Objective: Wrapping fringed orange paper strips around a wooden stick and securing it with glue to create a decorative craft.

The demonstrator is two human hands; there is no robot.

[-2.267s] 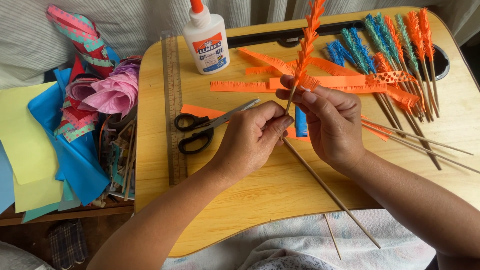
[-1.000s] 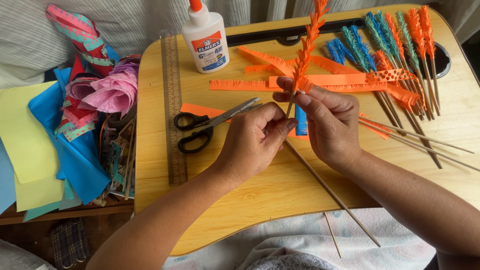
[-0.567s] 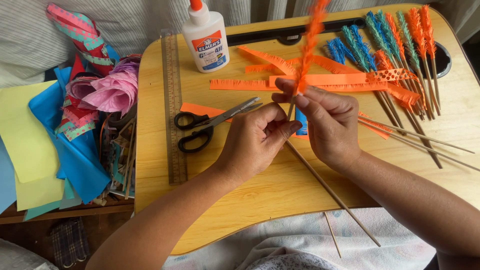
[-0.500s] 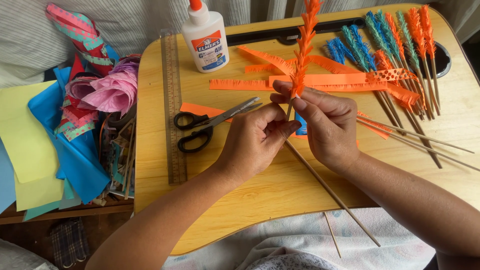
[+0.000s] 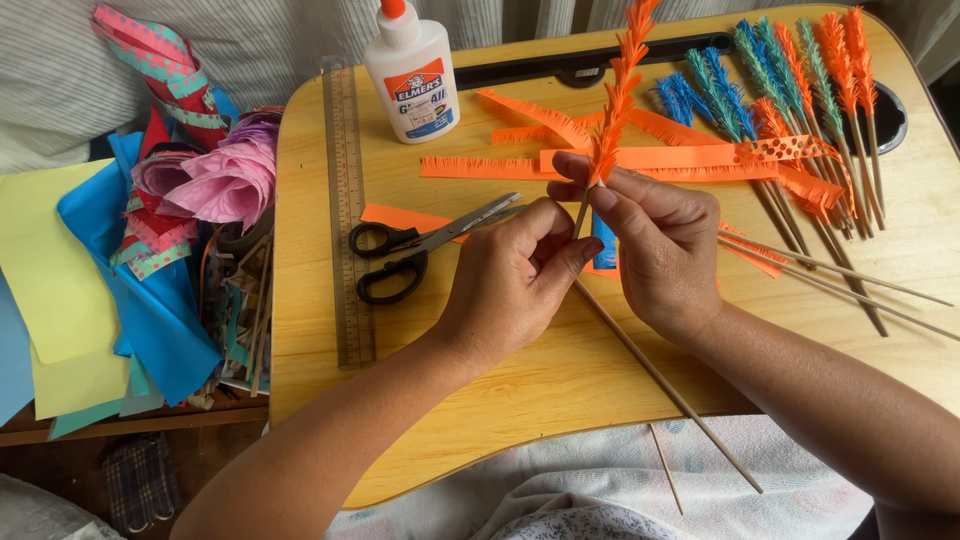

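Note:
My left hand (image 5: 510,280) and my right hand (image 5: 650,245) meet over the wooden lap table (image 5: 500,400). Both grip one thin wooden stick (image 5: 583,212) that stands upright between the fingers. Fringed orange paper (image 5: 620,85) is wound around the stick's upper part like a feather. My right fingertips pinch the paper's lower end against the stick. My left thumb and fingers hold the stick just below. Another bare stick (image 5: 665,385) lies on the table under my hands.
Black-handled scissors (image 5: 400,255) and a metal ruler (image 5: 348,215) lie left of my hands. A white glue bottle (image 5: 412,70) stands behind. Fringed orange strips (image 5: 500,168) and several finished blue, green and orange sticks (image 5: 790,90) lie at right. Coloured paper sheets (image 5: 90,290) pile at left.
The orange feathered stick has twisted slightly between my fingers, blurring briefly. Both hands stay in the same place.

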